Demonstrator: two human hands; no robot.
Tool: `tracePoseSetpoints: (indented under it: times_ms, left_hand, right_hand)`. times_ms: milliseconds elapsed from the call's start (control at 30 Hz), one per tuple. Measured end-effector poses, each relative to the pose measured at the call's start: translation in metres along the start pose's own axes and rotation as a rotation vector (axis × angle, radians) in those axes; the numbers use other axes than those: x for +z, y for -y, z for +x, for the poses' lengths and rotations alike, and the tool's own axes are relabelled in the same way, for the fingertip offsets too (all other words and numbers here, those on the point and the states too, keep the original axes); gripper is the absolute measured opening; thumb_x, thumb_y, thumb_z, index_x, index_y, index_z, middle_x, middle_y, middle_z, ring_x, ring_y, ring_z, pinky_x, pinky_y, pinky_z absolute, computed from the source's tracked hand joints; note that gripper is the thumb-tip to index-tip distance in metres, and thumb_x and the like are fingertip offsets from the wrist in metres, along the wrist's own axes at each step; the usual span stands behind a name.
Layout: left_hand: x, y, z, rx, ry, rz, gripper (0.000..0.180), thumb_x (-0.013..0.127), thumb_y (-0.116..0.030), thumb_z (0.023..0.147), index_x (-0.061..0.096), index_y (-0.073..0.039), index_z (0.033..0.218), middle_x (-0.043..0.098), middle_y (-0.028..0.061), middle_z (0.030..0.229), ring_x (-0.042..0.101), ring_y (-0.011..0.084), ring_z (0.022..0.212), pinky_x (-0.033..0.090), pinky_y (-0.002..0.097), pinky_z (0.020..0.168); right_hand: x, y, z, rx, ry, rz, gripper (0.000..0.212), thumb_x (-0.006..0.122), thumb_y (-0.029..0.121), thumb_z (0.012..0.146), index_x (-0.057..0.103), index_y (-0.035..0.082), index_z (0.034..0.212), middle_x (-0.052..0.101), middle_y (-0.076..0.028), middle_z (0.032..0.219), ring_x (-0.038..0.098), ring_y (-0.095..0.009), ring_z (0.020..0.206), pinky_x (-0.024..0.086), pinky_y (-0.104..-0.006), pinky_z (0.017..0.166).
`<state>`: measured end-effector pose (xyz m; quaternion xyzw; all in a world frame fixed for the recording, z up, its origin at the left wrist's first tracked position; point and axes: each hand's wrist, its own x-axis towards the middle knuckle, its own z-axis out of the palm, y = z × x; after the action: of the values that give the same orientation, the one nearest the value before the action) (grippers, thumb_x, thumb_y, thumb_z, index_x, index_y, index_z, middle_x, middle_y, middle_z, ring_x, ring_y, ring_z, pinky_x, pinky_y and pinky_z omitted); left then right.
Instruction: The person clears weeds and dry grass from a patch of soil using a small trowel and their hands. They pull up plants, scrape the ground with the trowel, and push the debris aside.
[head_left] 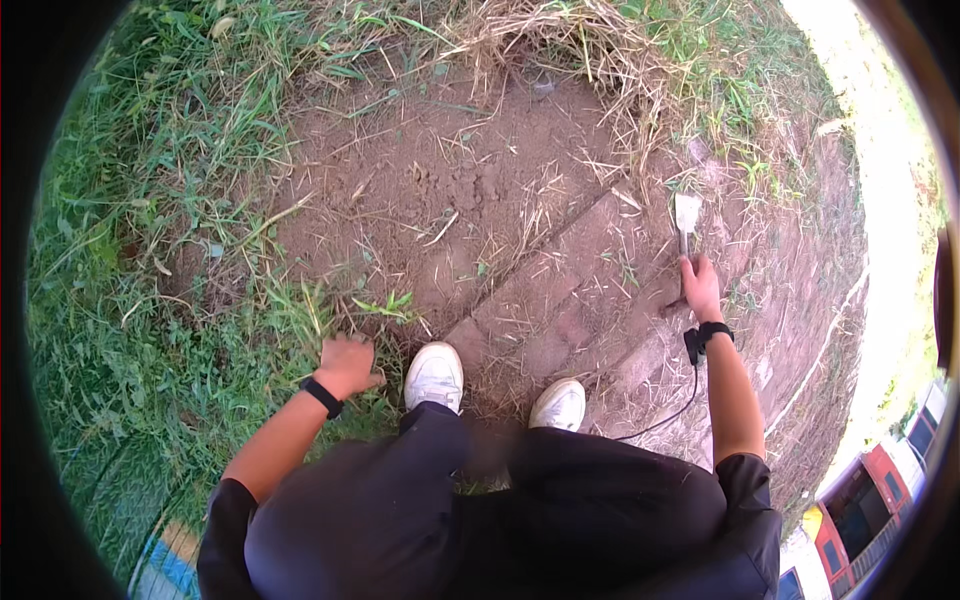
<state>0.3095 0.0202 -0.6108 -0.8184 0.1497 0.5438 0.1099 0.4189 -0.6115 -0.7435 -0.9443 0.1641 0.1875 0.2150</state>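
Observation:
My left hand (pixel 347 366) is down in the green grass (pixel 310 310) at the edge of the bare soil, left of my shoe. Its fingers are curled among the blades and partly hidden, with the thumb out to the right. Farther right, my right hand (pixel 701 288) is closed round the handle of a hand trowel (pixel 687 213). The trowel's flat, pale blade widens toward its tip and points away from me, low over the brick paving (pixel 610 265). Each wrist wears a black band.
Brown soil (pixel 400 190) with straw bits lies ahead, bordered by a slanting brick edge. Dry straw (pixel 620 60) is heaped at the far side. My white shoes (pixel 434 378) stand between my hands. A black cable (pixel 665 422) runs from my right wrist. Red-and-white vehicles (pixel 870 500) show at lower right.

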Motion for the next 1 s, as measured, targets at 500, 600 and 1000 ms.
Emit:
tracePoseSetpoints:
  times_ms: [500, 600, 1000]
  left_hand:
    - [-0.028, -0.053, 0.086, 0.438, -0.598, -0.024, 0.039, 0.058, -0.015, 0.095, 0.06, -0.004, 0.133, 0.067, 0.0159, 0.123, 0.06, 0.0307, 0.121, 0.047, 0.0458, 0.103]
    - [0.005, -0.042, 0.097, 0.254, -0.664, -1.018, 0.023, 0.053, -0.005, 0.101, 0.062, -0.002, 0.122, 0.071, 0.0176, 0.104, 0.067, 0.0309, 0.093, 0.051, 0.0364, 0.086]
    - [-0.026, -0.019, 0.125, -0.081, -0.64, -1.713, 0.016, 0.044, -0.008, 0.106, 0.06, -0.01, 0.103, 0.039, -0.0084, 0.067, 0.034, 0.0032, 0.055, 0.03, 0.0203, 0.048]
  right_hand:
    - [0.055, 0.063, -0.085, -0.1, -0.27, 0.434, 0.043, 0.065, 0.013, 0.089, 0.062, -0.003, 0.129, 0.074, -0.015, 0.087, 0.071, -0.022, 0.073, 0.055, -0.0378, 0.069]
    - [0.039, 0.133, -0.118, -0.149, -0.068, 0.41, 0.044, 0.065, 0.011, 0.088, 0.063, 0.004, 0.131, 0.073, -0.017, 0.087, 0.072, -0.026, 0.074, 0.056, -0.0367, 0.07]
    - [0.055, 0.216, -0.122, -0.775, 0.358, -0.025, 0.042, 0.068, 0.017, 0.082, 0.064, 0.011, 0.123, 0.072, -0.016, 0.083, 0.071, -0.036, 0.072, 0.057, -0.047, 0.066]
